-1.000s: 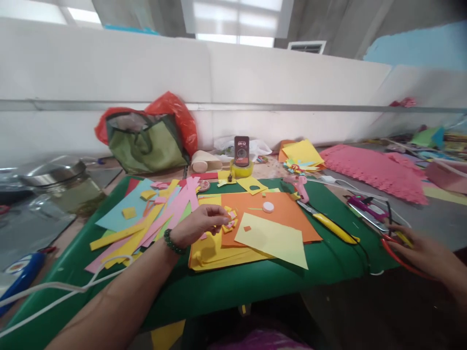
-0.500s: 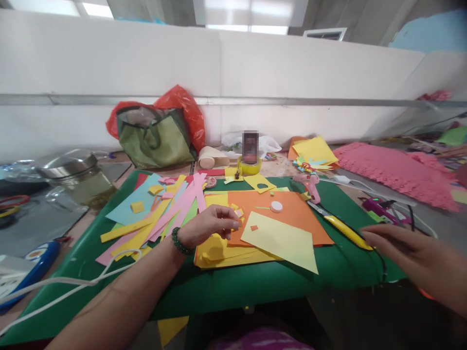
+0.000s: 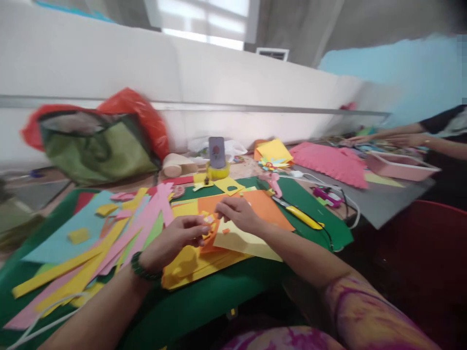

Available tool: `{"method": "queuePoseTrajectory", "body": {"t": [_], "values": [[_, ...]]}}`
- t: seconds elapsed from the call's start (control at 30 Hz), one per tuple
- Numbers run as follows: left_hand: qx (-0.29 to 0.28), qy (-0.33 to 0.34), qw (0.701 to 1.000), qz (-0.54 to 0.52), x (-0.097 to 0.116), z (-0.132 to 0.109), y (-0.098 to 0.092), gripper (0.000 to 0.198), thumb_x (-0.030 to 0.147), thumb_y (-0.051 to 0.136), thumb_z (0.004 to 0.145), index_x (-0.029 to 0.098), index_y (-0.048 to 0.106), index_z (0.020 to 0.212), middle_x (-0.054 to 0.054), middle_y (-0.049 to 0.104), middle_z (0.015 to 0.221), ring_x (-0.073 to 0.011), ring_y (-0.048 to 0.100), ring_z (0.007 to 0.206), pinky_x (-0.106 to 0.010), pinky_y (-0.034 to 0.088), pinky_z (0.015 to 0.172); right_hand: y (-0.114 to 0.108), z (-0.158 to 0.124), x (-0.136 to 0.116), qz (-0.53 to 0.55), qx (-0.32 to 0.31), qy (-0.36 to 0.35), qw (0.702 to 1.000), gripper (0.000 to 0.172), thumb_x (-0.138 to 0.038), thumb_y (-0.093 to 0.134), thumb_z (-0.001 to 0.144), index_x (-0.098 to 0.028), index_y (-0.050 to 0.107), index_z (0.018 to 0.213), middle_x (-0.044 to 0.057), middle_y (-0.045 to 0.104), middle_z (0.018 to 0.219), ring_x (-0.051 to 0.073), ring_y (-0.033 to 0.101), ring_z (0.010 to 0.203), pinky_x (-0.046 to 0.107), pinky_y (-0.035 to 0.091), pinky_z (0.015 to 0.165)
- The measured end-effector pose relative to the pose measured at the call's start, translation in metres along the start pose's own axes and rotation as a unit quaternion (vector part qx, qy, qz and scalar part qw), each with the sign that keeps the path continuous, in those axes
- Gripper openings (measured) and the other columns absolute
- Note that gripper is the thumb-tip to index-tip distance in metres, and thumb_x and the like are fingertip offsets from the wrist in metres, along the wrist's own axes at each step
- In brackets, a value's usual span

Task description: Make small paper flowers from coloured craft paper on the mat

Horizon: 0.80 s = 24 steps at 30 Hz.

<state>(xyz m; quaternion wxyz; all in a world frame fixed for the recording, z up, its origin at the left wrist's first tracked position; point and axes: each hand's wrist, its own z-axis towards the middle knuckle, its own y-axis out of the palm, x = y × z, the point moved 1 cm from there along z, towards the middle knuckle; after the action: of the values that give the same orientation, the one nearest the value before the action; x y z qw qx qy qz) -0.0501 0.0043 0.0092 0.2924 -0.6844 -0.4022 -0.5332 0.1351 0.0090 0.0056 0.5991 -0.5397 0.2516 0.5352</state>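
On the green-covered desk (image 3: 211,299), the small yellow-and-pink paper cluster (image 3: 208,219), its long axis unclear, lies between the narrowly curled left hand (image 3: 178,239), which is nearer, and right hand (image 3: 239,214), whether either grips anything being impossible to tell.

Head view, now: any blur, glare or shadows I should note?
Head view, left: the green bag is blurred. Head view, top: the window looks washed out. Head view, centre: soft shadows fall on the yellow paper below the left hand.
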Motion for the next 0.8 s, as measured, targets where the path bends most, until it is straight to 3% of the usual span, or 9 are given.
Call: {"method": "queuePoseTrajectory", "body": {"t": [0.17,0.37,0.5,0.57,0.63,0.7,0.8], "values": [[-0.009,-0.009,1.000,-0.006,-0.003,0.004,0.000,0.027,0.038,0.083,0.063,0.017,0.066,0.068,0.003,0.059,0.065,-0.0076,0.049,0.056,-0.019,0.043,0.056,0.007,0.002,0.017,0.010,0.013,-0.013,1.000,0.049,-0.061,0.043,0.088,-0.018,0.059,0.071,0.001,0.060,0.066,0.010,0.054,0.057,0.022,0.046,0.053],[0.006,-0.022,1.000,-0.008,-0.007,0.008,0.002,0.030,0.039,0.085,0.058,0.016,0.067,0.066,0.001,0.060,0.068,-0.0085,0.051,0.057,-0.020,0.044,0.057,0.003,-0.002,0.008,0.024,-0.002,-0.038,0.999,0.046,-0.057,0.043,0.090,-0.018,0.059,0.072,0.001,0.061,0.067,0.011,0.056,0.060,0.023,0.046,0.057],[0.021,-0.028,0.999,-0.003,-0.007,0.010,0.001,0.031,0.040,0.086,0.056,0.017,0.068,0.066,0.002,0.061,0.067,-0.0087,0.051,0.057,-0.020,0.042,0.056,-0.021,-0.019,-0.016,-0.084,-0.069,-0.086,0.990,0.031,-0.037,0.046,0.093,-0.017,0.063,0.077,0.001,0.064,0.068,0.011,0.057,0.061,0.022,0.044,0.058],[0.038,-0.027,0.999,0.011,-0.004,0.009,0.003,0.032,0.040,0.086,0.053,0.017,0.067,0.065,0.002,0.061,0.064,-0.0090,0.051,0.057,-0.020,0.041,0.054,-0.039,-0.039,-0.031,-0.164,-0.126,-0.114,0.972,0.025,-0.032,0.049,0.092,-0.017,0.066,0.082,0.003,0.068,0.073,0.012,0.058,0.062,0.022,0.043,0.060],[0.082,-0.028,0.996,0.024,0.000,0.007,0.006,0.034,0.039,0.086,0.048,0.017,0.065,0.060,0.003,0.059,0.058,-0.0089,0.050,0.056,-0.019,0.039,0.052,-0.061,-0.066,-0.043,-0.204,-0.132,-0.098,0.965,0.025,-0.030,0.049,0.093,-0.017,0.068,0.086,0.004,0.071,0.079,0.012,0.060,0.065,0.023,0.044,0.061],[0.120,-0.045,0.991,0.043,0.005,0.006,0.011,0.034,0.037,0.085,0.045,0.017,0.063,0.060,0.004,0.058,0.056,-0.0090,0.050,0.056,-0.019,0.037,0.050,-0.083,-0.098,-0.051,-0.218,-0.095,-0.053,0.970,0.024,-0.034,0.050,0.091,-0.021,0.070,0.089,0.003,0.072,0.080,0.013,0.063,0.068,0.023,0.046,0.064],[0.180,-0.062,0.979,0.073,0.011,0.007,0.015,0.036,0.036,0.082,0.041,0.017,0.062,0.064,0.004,0.058,0.054,-0.0090,0.050,0.056,-0.017,0.034,0.047,-0.116,-0.153,-0.055,-0.224,0.057,0.093,0.968,0.027,-0.048,0.059,0.084,-0.025,0.073,0.081,0.001,0.071,0.074,0.013,0.064,0.066,0.024,0.048,0.062]]}}
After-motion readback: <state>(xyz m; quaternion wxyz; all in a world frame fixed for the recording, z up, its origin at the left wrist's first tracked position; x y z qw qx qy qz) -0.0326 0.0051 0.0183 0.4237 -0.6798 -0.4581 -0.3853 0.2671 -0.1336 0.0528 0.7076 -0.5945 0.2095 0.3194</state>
